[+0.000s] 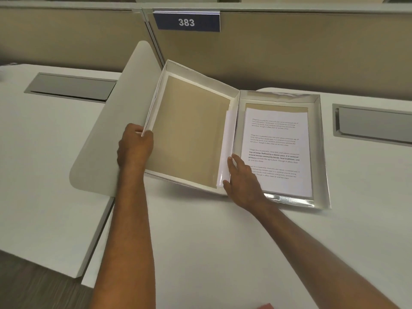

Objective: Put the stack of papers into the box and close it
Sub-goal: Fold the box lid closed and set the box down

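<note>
At a white desk [200, 241], the left hand [134, 146] pinches the raised lid [189, 130] by its outer edge, apparently to swing it shut, while the right hand [242, 181], fingers loosely spread and gripping nothing, steadies the box [321, 152], where the stack of papers [278, 141] already lies flat.

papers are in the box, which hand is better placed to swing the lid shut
Left. The left hand already grips the raised lid's outer edge, while the right hand rests by the hinge beside the papers.
</note>
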The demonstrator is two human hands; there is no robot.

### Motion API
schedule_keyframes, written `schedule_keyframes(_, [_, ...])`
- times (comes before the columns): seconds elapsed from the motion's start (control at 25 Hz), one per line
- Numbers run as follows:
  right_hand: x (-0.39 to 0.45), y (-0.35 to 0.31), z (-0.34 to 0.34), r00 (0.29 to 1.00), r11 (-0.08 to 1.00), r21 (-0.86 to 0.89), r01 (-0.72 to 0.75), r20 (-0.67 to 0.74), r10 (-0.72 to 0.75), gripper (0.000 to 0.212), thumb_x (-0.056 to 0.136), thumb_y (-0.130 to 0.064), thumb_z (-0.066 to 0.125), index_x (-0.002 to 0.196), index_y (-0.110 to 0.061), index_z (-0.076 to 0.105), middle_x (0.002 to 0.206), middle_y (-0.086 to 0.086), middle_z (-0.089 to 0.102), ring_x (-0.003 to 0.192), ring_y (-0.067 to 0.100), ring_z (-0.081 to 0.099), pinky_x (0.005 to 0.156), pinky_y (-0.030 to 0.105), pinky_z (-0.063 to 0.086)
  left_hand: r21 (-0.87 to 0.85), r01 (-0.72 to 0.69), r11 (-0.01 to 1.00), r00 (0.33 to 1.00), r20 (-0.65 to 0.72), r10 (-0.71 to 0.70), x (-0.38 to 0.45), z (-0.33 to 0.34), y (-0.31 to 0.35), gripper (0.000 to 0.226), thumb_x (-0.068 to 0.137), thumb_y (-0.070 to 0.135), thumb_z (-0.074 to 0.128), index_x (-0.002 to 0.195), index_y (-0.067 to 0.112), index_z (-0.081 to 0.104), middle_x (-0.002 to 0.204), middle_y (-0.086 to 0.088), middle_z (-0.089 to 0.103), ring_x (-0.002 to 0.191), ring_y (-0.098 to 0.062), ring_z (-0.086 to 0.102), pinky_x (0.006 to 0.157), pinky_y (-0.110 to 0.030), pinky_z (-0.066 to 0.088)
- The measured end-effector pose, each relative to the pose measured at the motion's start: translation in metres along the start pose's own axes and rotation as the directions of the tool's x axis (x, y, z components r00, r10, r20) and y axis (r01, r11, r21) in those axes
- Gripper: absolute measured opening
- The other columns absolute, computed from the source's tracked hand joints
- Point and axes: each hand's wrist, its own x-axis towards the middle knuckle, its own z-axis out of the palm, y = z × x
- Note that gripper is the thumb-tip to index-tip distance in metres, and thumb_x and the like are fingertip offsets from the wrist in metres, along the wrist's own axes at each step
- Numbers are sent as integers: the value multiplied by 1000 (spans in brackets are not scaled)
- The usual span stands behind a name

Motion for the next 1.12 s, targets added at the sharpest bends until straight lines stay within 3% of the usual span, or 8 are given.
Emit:
schedule_keyframes(0.2, [0, 4, -6, 1000, 947, 320, -27, 1, 28, 59, 107, -25, 55, 162, -16, 37, 173, 5, 28, 155, 31, 32, 125, 42, 31, -439, -49, 897, 972, 186, 143, -24, -34, 30, 20, 99, 28, 53, 103, 27, 73, 99, 6, 74, 82, -20, 68, 65, -26, 52])
schedule_keyframes(0.32, [-3, 4, -22, 983, 737, 663, -129, -15, 186, 47, 107, -27, 57, 153, -22, 53, 156, -1, 54, 135, 16, 55, 107, 30, 47, -629, 9, 778, 899, 346, 269, -39, -22, 34, 20, 105, 20, 52, 108, 29, 70, 95, 11, 78, 70, -8, 72, 59, -20, 57])
schedule_keyframes(0.48, [-14, 13, -61, 952, 420, 898, -131, -5, 306, 33, 108, -30, 53, 139, -24, 64, 137, -1, 69, 121, 20, 69, 105, 42, 56, -569, 86, 818, 793, 537, 290, -64, 45, 26, 26, 100, 13, 61, 124, 18, 68, 102, 3, 78, 82, -12, 71, 71, -28, 55])
schedule_keyframes(0.64, [-40, 34, -106, 921, 190, 981, -44, -35, 389, 26, 105, -39, 54, 123, -32, 71, 114, -6, 81, 101, 20, 80, 80, 33, 66, -402, 189, 896, 718, 679, 153, -83, 102, 2, 34, 102, 26, 61, 136, 19, 62, 130, 0, 71, 118, -18, 66, 95, -37, 53])
schedule_keyframes(0.72, [-55, 48, -122, 901, 125, 992, 15, -68, 428, 27, 102, -42, 58, 123, -31, 71, 113, -4, 82, 97, 23, 82, 72, 31, 65, -344, 212, 915, 719, 689, 92, -86, 118, -7, 42, 103, 34, 60, 143, 20, 56, 143, 2, 61, 127, -16, 59, 89, -30, 51])
schedule_keyframes(0.84, [-72, 66, -133, 874, 75, 995, 70, -98, 476, 36, 93, -47, 64, 124, -30, 72, 114, -1, 81, 91, 21, 81, 67, 31, 63, -252, 242, 937, 736, 677, -8, -88, 132, -12, 66, 98, 41, 66, 154, 19, 39, 154, 1, 48, 120, -15, 54, 74, -20, 46])
schedule_keyframes(0.96, [-81, 79, -127, 827, 96, 994, 43, -89, 555, 32, 92, -46, 63, 121, -36, 72, 115, -8, 78, 100, 19, 77, 72, 34, 62, -163, 267, 950, 736, 670, -92, -91, 144, -14, 87, 91, 43, 74, 160, 13, 30, 158, -4, 45, 138, -25, 51, 105, -33, 45])
schedule_keyframes(1.12, [-87, 98, -110, 753, 262, 961, -92, -105, 650, 35, 98, -43, 57, 133, -43, 62, 133, -9, 67, 100, 12, 67, 69, 27, 51, -194, 199, 961, 769, 638, -30, -101, 157, -15, 55, 91, 31, 76, 138, 9, 58, 133, -8, 68, 118, -28, 67, 92, -35, 54])
